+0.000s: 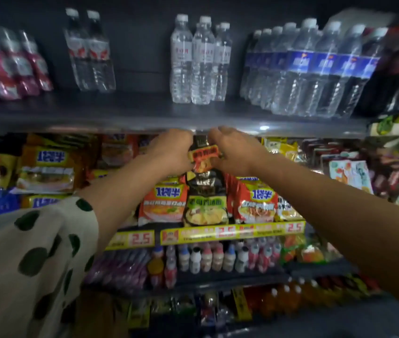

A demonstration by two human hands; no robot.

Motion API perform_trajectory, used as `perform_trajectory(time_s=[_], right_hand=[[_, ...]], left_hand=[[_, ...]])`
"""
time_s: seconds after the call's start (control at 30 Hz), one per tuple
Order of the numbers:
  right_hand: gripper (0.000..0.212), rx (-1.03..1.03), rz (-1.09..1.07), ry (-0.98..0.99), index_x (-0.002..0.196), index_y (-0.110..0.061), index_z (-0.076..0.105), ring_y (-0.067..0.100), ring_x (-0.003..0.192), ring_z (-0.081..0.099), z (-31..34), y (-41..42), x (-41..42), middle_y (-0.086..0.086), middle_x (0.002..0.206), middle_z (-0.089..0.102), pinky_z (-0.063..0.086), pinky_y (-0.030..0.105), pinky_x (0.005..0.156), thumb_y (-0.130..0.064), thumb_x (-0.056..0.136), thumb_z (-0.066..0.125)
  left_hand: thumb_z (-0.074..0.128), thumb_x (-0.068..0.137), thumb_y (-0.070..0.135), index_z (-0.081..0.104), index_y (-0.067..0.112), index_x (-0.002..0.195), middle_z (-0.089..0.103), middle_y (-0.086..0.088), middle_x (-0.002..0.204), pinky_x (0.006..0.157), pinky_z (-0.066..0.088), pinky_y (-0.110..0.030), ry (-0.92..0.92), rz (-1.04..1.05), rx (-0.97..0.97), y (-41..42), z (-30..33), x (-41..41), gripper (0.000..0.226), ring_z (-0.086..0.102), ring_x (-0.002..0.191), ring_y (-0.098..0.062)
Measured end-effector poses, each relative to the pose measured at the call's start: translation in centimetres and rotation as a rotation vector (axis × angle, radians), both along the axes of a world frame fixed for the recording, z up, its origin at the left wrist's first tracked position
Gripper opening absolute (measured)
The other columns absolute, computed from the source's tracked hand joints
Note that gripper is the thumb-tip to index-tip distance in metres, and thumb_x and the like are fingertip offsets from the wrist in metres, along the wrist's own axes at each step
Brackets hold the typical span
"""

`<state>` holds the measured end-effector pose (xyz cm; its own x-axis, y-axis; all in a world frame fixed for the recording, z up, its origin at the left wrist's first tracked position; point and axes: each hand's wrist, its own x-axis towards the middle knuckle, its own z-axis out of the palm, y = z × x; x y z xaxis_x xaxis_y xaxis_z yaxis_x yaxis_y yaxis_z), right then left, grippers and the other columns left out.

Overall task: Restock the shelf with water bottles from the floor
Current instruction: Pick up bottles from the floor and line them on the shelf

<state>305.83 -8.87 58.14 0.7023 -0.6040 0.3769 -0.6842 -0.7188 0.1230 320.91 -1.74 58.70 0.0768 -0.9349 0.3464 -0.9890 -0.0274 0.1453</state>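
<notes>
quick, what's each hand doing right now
Left hand: fingers curled, gripping the dark noodle packet from its left side.
Right hand: fingers curled, gripping the same packet from its right side.

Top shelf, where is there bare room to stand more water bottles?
On the top shelf, two gaps show: between the pink-labelled bottles and the red-labelled pair, and between that pair and the clear-labelled cluster. A narrower gap lies before the blue-labelled row. Right of that row it is crowded.

Dark top shelf (120,113) bearing upright water bottles (201,62); lower shelf (232,234), noodle packets (162,203)
</notes>
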Motion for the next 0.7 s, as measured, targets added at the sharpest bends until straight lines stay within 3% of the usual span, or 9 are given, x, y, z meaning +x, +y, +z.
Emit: perform_trajectory(time_s=[0.17,0.23,0.33,0.43,0.5,0.57,0.7], right_hand=[[0.054,0.146,-0.020,0.119,0.128,-0.007,0.041,0.034,0.113,0.049,-10.8,4.0,-1.4,0.015,0.122,0.050,0.043,0.038,0.080,-0.033,0.085,0.059],[0.051,0.245,-0.024,0.172,0.126,-0.006,0.042,0.035,0.111,0.049,-15.4,4.6,-1.6,0.015,0.120,0.049,0.040,0.038,0.076,-0.032,0.086,0.059],[0.051,0.393,-0.033,0.220,0.129,-0.004,0.039,0.036,0.113,0.047,-23.3,5.1,-2.0,0.018,0.124,0.047,0.038,0.038,0.075,-0.028,0.087,0.058],[0.052,0.535,-0.052,0.248,0.133,-0.005,0.038,0.036,0.112,0.048,-32.8,5.4,-2.7,0.018,0.125,0.047,0.039,0.039,0.075,-0.029,0.090,0.054],[0.056,0.634,-0.078,0.246,0.138,-0.007,0.036,0.036,0.117,0.046,-39.8,5.5,-3.0,0.017,0.130,0.046,0.042,0.041,0.084,-0.026,0.089,0.055],[0.062,0.725,-0.125,0.296,0.142,-0.008,0.032,0.035,0.123,0.043,-47.0,5.8,-3.3,0.016,0.135,0.043,0.041,0.041,0.093,-0.026,0.088,0.057],[0.060,0.887,-0.198,0.357,0.141,-0.009,0.032,0.033,0.125,0.043,-60.6,6.1,-3.9,0.014,0.138,0.041,0.037,0.037,0.096,-0.025,0.088,0.056]], left_hand=[[0.068,0.075,0.016,0.054,0.010,0.107,0.059,-0.013,0.111,0.076,0.050,-0.039,-0.103,-0.039,0.225,3.0,-9.6,-0.9,0.034,0.057,0.103,-0.033],[0.068,0.076,0.017,0.055,0.008,0.113,0.057,-0.012,0.113,0.076,0.051,-0.040,-0.076,-0.056,0.319,3.4,-13.7,-0.9,0.040,0.056,0.103,-0.032],[0.069,0.077,0.017,0.051,0.009,0.099,0.055,-0.012,0.107,0.076,0.051,-0.044,0.009,-0.077,0.441,3.7,-21.4,-1.3,0.030,0.055,0.099,-0.032],[0.066,0.079,0.017,0.054,0.010,0.099,0.057,-0.010,0.103,0.073,0.050,-0.036,0.071,-0.048,0.583,4.2,-30.7,-2.0,0.025,0.057,0.095,-0.030],[0.066,0.079,0.017,0.055,0.010,0.113,0.057,-0.011,0.116,0.079,0.047,-0.033,0.099,-0.045,0.643,4.3,-37.9,-2.5,0.037,0.056,0.108,-0.031],[0.068,0.079,0.020,0.052,0.010,0.118,0.053,-0.012,0.122,0.090,0.047,-0.039,0.139,-0.036,0.740,4.3,-44.9,-3.0,0.043,0.051,0.115,-0.032],[0.064,0.085,0.020,0.048,0.011,0.124,0.049,-0.009,0.127,0.095,0.044,-0.041,0.169,-0.035,0.889,3.8,-57.7,-4.3,0.043,0.046,0.122,-0.029]])
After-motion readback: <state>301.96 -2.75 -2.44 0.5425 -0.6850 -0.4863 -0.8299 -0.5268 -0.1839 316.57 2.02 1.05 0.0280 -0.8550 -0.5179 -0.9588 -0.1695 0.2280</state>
